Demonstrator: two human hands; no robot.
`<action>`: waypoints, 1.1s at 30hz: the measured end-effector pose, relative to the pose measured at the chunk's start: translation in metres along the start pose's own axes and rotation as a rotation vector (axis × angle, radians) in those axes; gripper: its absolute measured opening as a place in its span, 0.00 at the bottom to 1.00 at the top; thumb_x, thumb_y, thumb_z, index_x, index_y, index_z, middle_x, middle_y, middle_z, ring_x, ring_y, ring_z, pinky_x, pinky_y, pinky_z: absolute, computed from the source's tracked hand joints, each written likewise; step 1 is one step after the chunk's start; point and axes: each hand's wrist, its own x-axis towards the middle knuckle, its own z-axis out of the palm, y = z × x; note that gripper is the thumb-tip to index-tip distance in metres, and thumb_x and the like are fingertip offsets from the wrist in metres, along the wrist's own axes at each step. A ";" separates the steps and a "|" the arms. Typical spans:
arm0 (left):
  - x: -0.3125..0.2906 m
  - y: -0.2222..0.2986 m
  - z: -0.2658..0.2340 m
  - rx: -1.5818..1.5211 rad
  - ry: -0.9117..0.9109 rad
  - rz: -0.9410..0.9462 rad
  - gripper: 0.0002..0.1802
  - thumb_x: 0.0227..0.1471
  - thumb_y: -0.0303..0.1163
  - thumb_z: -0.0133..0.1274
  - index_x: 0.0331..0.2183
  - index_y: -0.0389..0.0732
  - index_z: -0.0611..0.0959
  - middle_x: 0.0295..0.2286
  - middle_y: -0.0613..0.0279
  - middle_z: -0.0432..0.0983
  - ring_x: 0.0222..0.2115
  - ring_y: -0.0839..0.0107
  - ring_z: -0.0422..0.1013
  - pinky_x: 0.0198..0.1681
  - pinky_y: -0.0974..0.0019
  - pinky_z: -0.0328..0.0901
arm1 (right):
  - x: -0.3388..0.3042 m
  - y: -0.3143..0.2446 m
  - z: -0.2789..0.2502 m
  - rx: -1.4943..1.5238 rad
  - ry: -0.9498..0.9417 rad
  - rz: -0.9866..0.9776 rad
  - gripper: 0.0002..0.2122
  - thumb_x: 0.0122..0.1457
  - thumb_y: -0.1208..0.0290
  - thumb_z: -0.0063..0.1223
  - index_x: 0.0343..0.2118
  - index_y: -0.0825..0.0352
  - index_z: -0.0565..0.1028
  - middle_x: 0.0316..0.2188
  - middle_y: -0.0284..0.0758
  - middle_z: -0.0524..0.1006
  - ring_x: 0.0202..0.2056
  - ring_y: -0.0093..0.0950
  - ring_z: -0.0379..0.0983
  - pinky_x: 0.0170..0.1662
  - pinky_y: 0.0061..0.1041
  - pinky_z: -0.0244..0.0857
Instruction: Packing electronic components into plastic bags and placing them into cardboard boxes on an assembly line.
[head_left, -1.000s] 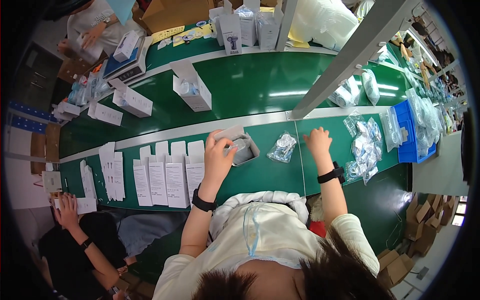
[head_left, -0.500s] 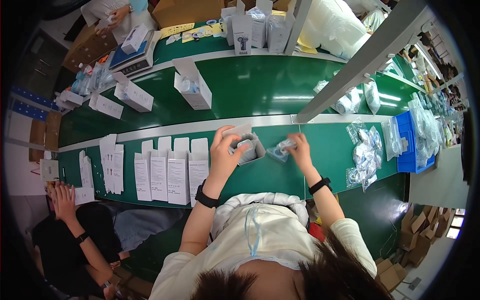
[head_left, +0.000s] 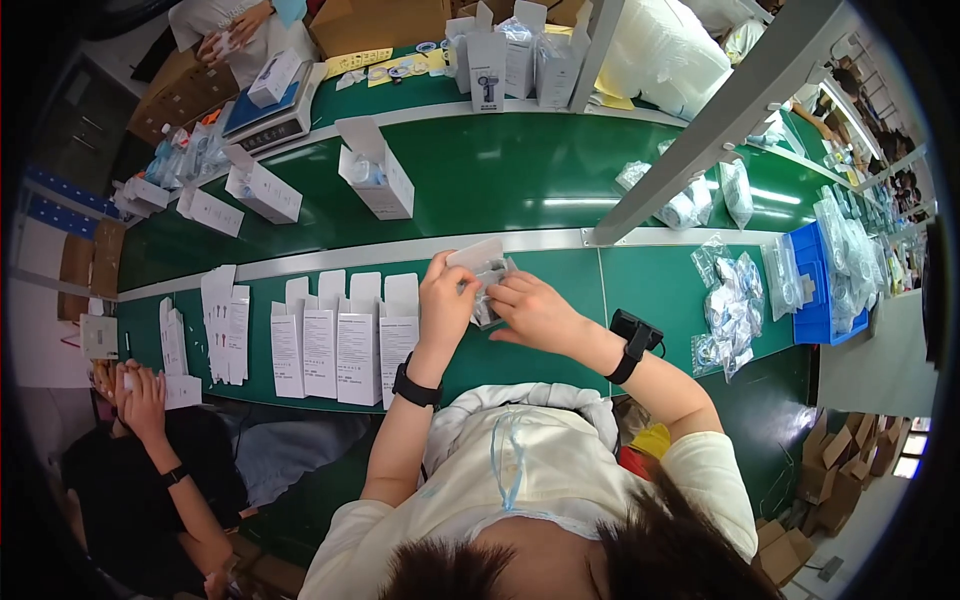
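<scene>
In front of me is an open white carton, its flap raised and bagged contents in its mouth. My left hand is closed around the carton's left side, with the thumb and a fingertip at the opening. From the right, my right hand reaches over the mouth, fingers bent down into it on a small clear bag that they mostly hide. Several upright white cartons with raised flaps stand in a row left of my left hand. To the right lies a pile of small clear bags with white and blue parts.
Beyond a pale rail, a green belt carries an open carton and other cartons. A slanted metal post rises at the right. A blue bin holds bagged parts. Flat cartons lie left, near a co-worker's hands.
My right hand has moved left, bringing the small bag from the table to the carton's mouth. Cartons on the far belt have shifted slightly left. The co-worker's hands at left have come together.
</scene>
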 end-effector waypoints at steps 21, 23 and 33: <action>-0.049 -0.090 -0.064 0.643 -0.442 -0.121 0.16 0.30 0.40 0.62 0.23 0.39 0.79 0.46 0.54 0.60 0.55 0.52 0.45 0.53 0.36 0.29 | -0.003 0.091 0.084 0.939 0.141 0.475 0.39 0.34 0.62 0.65 0.52 0.68 0.59 0.50 0.43 0.61 0.50 0.36 0.59 0.51 0.31 0.56; -0.048 -0.088 -0.059 0.629 -0.479 -0.067 0.18 0.29 0.43 0.62 0.18 0.39 0.77 0.45 0.55 0.61 0.54 0.53 0.47 0.50 0.32 0.27 | 0.023 0.126 0.074 1.038 0.484 0.548 0.38 0.33 0.63 0.65 0.50 0.68 0.60 0.46 0.41 0.64 0.47 0.34 0.63 0.48 0.27 0.59; 0.016 -0.044 0.043 0.328 -0.301 0.031 0.19 0.30 0.39 0.63 0.20 0.37 0.73 0.46 0.52 0.59 0.50 0.52 0.53 0.51 0.50 0.46 | 0.036 0.214 0.072 0.422 0.803 0.690 0.37 0.43 0.65 0.60 0.55 0.70 0.53 0.52 0.42 0.59 0.50 0.37 0.60 0.52 0.29 0.54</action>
